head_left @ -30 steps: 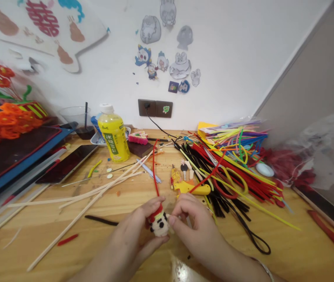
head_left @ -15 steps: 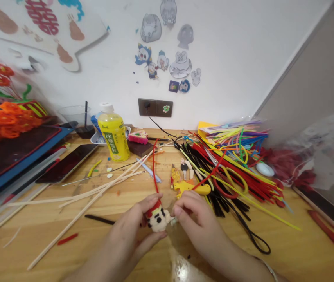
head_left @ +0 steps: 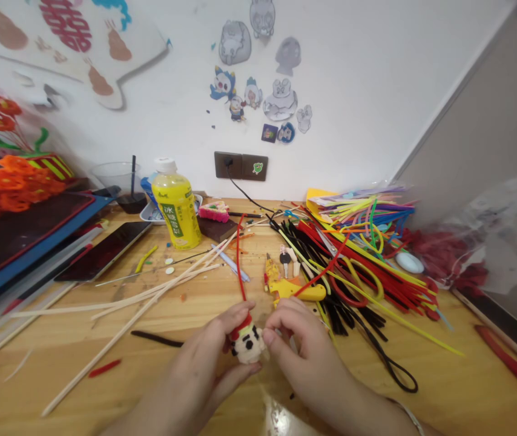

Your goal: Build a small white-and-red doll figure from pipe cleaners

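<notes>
My left hand [head_left: 215, 345] is closed around a small doll head [head_left: 246, 346], fingers on top and thumb underneath. The head looks fuzzy, with a cream face, black marks for features and a red top. A long red pipe cleaner [head_left: 239, 260] stands up from behind it. At the head's right side, my right hand [head_left: 299, 339] pinches with thumb and forefinger. What sits between those fingertips is hidden. Just beyond the right hand lies a yellow glue gun [head_left: 288, 289].
Bundles of pipe cleaners [head_left: 376, 266] cover the right side, with scissors [head_left: 331, 247] among them. Cream strips [head_left: 149, 298] cross the left, near a black tablet or phone [head_left: 104, 251] and a yellow drink bottle [head_left: 177, 209]. Orange flowers [head_left: 8, 188] stand far left.
The doll head has shifted slightly right and down with my left hand. My right fingertips have come in against its side, and the small whitish bit seen there earlier is now covered.
</notes>
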`<state>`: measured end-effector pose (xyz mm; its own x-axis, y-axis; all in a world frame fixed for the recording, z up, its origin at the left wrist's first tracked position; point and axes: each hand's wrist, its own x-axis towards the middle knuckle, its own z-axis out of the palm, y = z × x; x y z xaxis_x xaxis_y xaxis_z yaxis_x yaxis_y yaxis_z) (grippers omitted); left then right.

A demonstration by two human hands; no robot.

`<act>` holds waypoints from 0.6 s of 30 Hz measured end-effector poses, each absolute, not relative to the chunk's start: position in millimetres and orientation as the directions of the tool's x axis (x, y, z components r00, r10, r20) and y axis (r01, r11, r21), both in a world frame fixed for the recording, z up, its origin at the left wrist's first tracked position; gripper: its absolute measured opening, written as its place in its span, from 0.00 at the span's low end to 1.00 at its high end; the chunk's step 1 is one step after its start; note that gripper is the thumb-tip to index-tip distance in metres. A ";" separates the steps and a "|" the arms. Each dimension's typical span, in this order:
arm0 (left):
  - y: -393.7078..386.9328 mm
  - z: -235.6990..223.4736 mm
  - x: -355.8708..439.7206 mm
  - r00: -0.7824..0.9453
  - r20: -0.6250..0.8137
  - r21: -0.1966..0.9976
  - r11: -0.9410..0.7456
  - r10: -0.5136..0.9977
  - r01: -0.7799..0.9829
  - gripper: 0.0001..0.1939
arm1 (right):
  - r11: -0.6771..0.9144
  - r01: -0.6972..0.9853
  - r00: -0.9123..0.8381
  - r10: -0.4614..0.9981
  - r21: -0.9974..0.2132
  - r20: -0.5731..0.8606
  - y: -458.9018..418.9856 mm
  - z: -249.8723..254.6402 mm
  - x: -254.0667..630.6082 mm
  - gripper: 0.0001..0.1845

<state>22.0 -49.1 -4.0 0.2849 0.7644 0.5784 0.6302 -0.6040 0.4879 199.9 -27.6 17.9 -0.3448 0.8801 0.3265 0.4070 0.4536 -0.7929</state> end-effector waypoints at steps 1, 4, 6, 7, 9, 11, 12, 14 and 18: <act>-49.5 -4.0 22.2 0.288 0.575 0.485 -0.603 0.766 0.634 0.23 | 0.456 0.410 -0.346 0.879 -0.790 0.327 -27.8 17.9 199.7 0.10; -51.3 -7.1 21.7 0.286 0.558 0.485 -0.586 0.779 0.650 0.25 | 0.460 0.419 -0.346 0.878 -0.783 0.331 -28.4 17.7 199.2 0.10; -51.9 -10.0 21.3 0.287 0.549 0.486 -0.579 0.785 0.654 0.25 | 0.462 0.420 -0.348 0.877 -0.781 0.331 -28.5 17.5 198.8 0.10; -51.9 -10.7 21.4 0.288 0.550 0.485 -0.581 0.784 0.654 0.25 | 0.463 0.419 -0.351 0.876 -0.781 0.331 -28.4 17.3 198.6 0.10; -51.1 -10.0 21.9 0.292 0.557 0.479 -0.588 0.778 0.652 0.24 | 0.465 0.413 -0.360 0.873 -0.783 0.329 -28.2 17.0 198.4 0.10; -49.8 -6.9 22.8 0.299 0.563 0.469 -0.596 0.771 0.652 0.23 | 0.466 0.407 -0.363 0.872 -0.785 0.329 -27.6 17.1 198.6 0.10; -49.3 -5.1 23.2 0.304 0.564 0.465 -0.600 0.767 0.651 0.23 | 0.463 0.408 -0.361 0.873 -0.787 0.327 -27.1 17.3 199.0 0.10; -48.5 -2.7 23.2 0.301 0.562 0.467 -0.596 0.770 0.653 0.23 | 0.452 0.411 -0.356 0.879 -0.792 0.318 -26.0 18.4 200.3 0.10; -48.9 -7.8 20.2 0.246 0.533 0.503 -0.537 0.810 0.677 0.24 | 0.432 0.358 -0.323 0.889 -0.828 0.324 -25.2 21.9 203.0 0.09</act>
